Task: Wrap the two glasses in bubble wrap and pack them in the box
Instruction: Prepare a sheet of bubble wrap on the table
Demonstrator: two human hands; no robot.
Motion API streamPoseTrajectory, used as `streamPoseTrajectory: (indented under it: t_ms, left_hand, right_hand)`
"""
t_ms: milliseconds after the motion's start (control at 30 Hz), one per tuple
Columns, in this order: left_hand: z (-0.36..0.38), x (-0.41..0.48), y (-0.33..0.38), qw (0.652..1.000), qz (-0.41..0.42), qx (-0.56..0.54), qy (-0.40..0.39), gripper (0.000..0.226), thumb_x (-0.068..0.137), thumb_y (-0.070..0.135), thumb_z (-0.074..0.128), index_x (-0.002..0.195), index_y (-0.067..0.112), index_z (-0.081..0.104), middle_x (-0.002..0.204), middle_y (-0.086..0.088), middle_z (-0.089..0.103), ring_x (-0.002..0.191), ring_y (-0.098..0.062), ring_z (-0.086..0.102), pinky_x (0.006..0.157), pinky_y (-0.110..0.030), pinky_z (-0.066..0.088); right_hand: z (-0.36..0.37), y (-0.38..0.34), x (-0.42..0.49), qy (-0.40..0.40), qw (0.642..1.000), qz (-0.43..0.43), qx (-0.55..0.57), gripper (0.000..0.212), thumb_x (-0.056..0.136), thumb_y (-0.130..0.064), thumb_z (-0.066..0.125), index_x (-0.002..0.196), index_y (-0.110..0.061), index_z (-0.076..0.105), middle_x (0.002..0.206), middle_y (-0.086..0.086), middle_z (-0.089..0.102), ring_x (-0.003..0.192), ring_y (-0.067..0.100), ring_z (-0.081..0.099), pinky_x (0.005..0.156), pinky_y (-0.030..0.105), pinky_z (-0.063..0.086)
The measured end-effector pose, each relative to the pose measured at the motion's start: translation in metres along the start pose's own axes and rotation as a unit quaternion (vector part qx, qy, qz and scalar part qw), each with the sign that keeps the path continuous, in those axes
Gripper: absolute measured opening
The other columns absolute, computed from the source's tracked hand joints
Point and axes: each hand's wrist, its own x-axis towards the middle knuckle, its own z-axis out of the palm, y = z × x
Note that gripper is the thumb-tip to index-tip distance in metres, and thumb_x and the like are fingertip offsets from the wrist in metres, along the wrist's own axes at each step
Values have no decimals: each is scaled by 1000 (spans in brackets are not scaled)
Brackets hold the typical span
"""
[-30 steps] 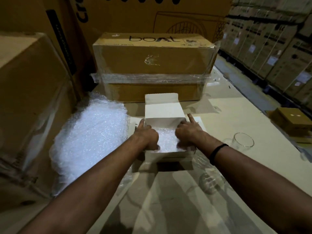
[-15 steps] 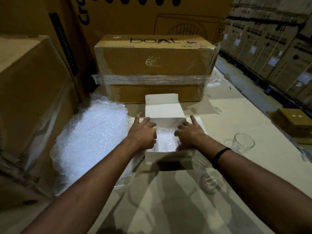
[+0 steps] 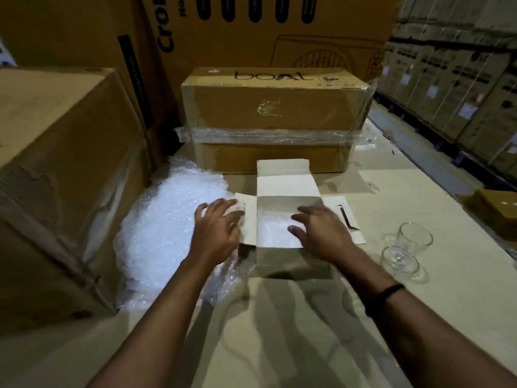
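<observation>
A small white box (image 3: pixel 285 186) stands open in the middle of the work surface, its flaps spread to the back and both sides, with bubble wrap (image 3: pixel 272 231) lying inside it. My left hand (image 3: pixel 218 231) hovers over the box's left flap, fingers spread, holding nothing. My right hand (image 3: pixel 321 233) rests on the box's right rim, fingers apart, also holding nothing. Two clear glasses stand to the right of the box: the farther glass (image 3: pixel 414 238) and the nearer glass (image 3: pixel 400 260), touching or nearly so. A heap of loose bubble wrap (image 3: pixel 167 228) lies left of the box.
A taped brown carton marked "boAt" (image 3: pixel 274 119) stands right behind the white box. A large carton (image 3: pixel 61 175) walls off the left side, taller cartons the back. A small brown box (image 3: pixel 492 211) sits at the far right edge, with stacked cartons across an aisle.
Both hands have come up off the bubble wrap in the box and moved apart, the left one out over the left flap. The side flaps now lie spread open.
</observation>
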Motion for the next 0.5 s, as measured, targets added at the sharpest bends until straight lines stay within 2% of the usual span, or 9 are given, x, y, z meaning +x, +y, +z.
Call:
streamPoseTrajectory:
  t_ms: [33, 67, 100, 133, 200, 267, 333, 400, 500]
  left_hand:
    - [-4, -12, -12, 998, -45, -11, 45, 39, 81, 24, 48, 111, 21, 72, 133, -3, 61, 126, -26, 50, 107, -49, 27]
    - [-8, -23, -23, 994, -92, -6, 57, 39, 80, 25, 49, 112, 21, 72, 132, -3, 61, 125, -27, 51, 105, -48, 29]
    - [-12, -33, -33, 990, -134, 15, 33, 39, 83, 30, 50, 115, 23, 70, 136, -2, 58, 128, -26, 48, 106, -46, 28]
    - [-15, -43, -41, 986, -158, 46, -23, 40, 87, 38, 51, 122, 28, 67, 142, 0, 52, 133, -24, 41, 108, -46, 24]
    - [-14, -59, -55, 972, -146, 84, -161, 46, 89, 55, 54, 132, 39, 56, 154, 5, 36, 143, -19, 26, 112, -46, 15]
    - [-10, -69, -62, 962, -117, 95, -229, 50, 86, 62, 55, 132, 45, 54, 157, 7, 30, 145, -17, 21, 114, -47, 12]
    - [-6, -75, -64, 965, -106, 93, -220, 40, 84, 58, 56, 121, 46, 62, 154, 7, 35, 142, -16, 28, 112, -43, 18]
    - [-4, -79, -66, 975, -104, 71, -183, 26, 86, 46, 59, 109, 42, 71, 149, 5, 45, 137, -15, 38, 107, -37, 25]
    - [-3, -86, -68, 989, -117, 20, -87, 14, 89, 29, 67, 98, 29, 77, 139, -1, 56, 130, -21, 48, 104, -39, 30]
  right_hand:
    - [6, -15, -16, 55, 997, -13, 56, 41, 97, -43, 50, 131, -22, 59, 144, 1, 50, 131, 22, 45, 111, 40, 33]
    - [17, -29, -30, 122, 987, -45, 98, 35, 94, -36, 56, 124, -18, 64, 135, 3, 58, 123, 23, 53, 104, 40, 43]
    - [32, -41, -43, 179, 974, -83, 112, 29, 89, -28, 61, 114, -15, 68, 123, 6, 65, 111, 25, 61, 93, 38, 50]
    - [48, -51, -55, 203, 965, -120, 113, 25, 85, -25, 64, 106, -14, 70, 113, 7, 68, 99, 26, 64, 83, 34, 54]
    - [74, -65, -68, 151, 972, -143, 111, 28, 84, -30, 60, 107, -16, 69, 113, 5, 68, 97, 26, 65, 80, 31, 52]
    - [94, -68, -73, 83, 985, -98, 115, 39, 87, -37, 56, 121, -19, 63, 125, 3, 64, 110, 24, 59, 91, 31, 48]
    - [109, -65, -73, 54, 991, -71, 98, 47, 88, -42, 52, 130, -20, 57, 132, 5, 60, 119, 26, 55, 99, 33, 44]
    - [121, -62, -73, 32, 994, -76, 73, 51, 90, -46, 46, 131, -19, 56, 132, 7, 59, 121, 29, 54, 102, 36, 43]
    - [128, -60, -72, 47, 993, -65, 88, 48, 91, -46, 44, 127, -19, 60, 130, 6, 61, 120, 28, 55, 102, 37, 44]
